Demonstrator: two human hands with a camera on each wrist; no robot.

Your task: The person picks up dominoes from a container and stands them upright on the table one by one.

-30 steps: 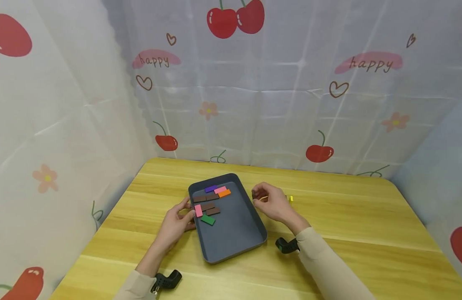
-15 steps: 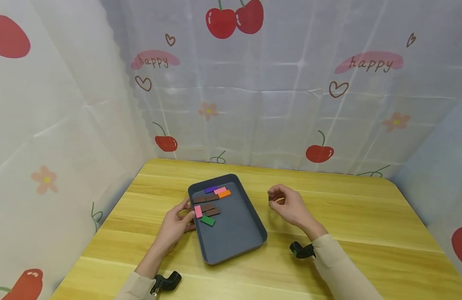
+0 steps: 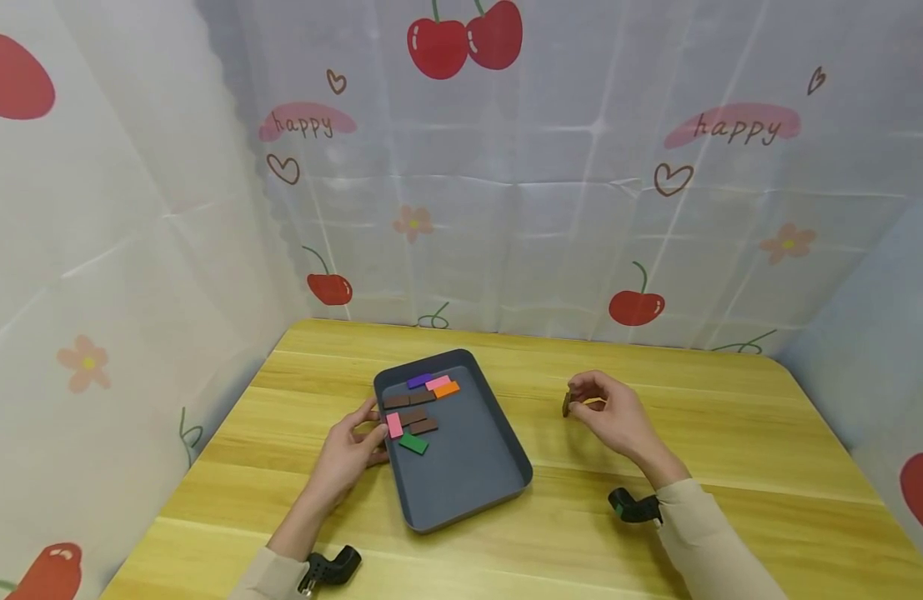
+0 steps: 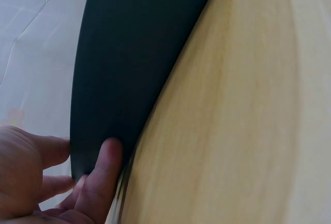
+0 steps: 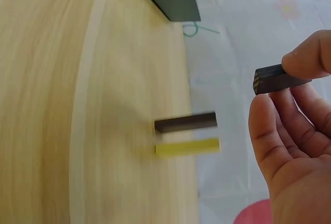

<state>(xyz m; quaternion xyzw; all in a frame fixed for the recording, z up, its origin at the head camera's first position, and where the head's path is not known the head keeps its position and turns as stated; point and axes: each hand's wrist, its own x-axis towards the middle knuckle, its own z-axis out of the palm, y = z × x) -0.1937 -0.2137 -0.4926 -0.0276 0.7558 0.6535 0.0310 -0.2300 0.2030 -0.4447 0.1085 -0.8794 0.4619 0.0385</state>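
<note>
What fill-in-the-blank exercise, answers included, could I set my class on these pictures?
The hand gripping the tray is the person's ____ one.
The tray holds exactly ____ pink blocks.
Three colours appear just once in it: a green block, an orange block and a ____ one.
Two blocks stand on the table in the right wrist view: one dark, one ____.
Missing words: left; two; purple; yellow.

Dark grey rectangular tray; flat rectangular blocks brown, pink, purple, orange, green; yellow wood-grain tabletop; white sheet, red cherries.
</note>
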